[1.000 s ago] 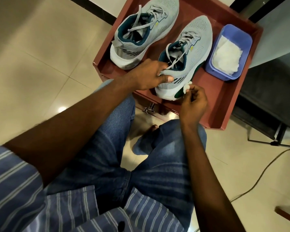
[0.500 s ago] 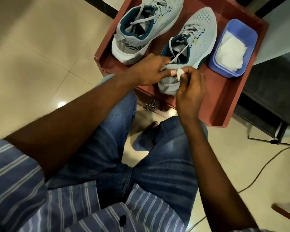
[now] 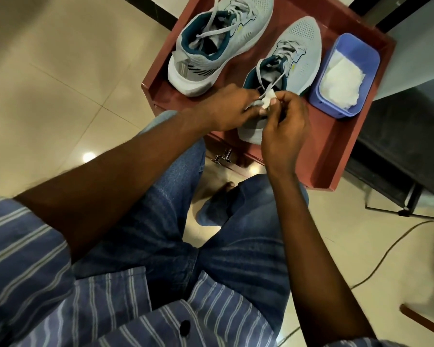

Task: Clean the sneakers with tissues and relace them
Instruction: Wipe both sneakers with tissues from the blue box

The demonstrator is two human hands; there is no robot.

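Two grey sneakers are set side by side in a red tray [image 3: 331, 156], beside a blue tub [image 3: 368, 56] of tissues [image 3: 341, 81]. The near sneaker [image 3: 303, 43] is gripped at its heel collar by the left hand [image 3: 226, 108], fingers curled closed. A small tissue wad [image 3: 343, 100] is pinched against a lace [image 3: 273, 83] by the right hand [image 3: 283, 126]; the far sneaker [image 3: 246, 23] is left untouched.

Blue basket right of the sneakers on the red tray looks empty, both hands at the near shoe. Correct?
Not empty. The head view shows the blue basket holding white tissues. The rest stands: it sits right of the sneakers on the red tray, with left hand and right hand at the near shoe.
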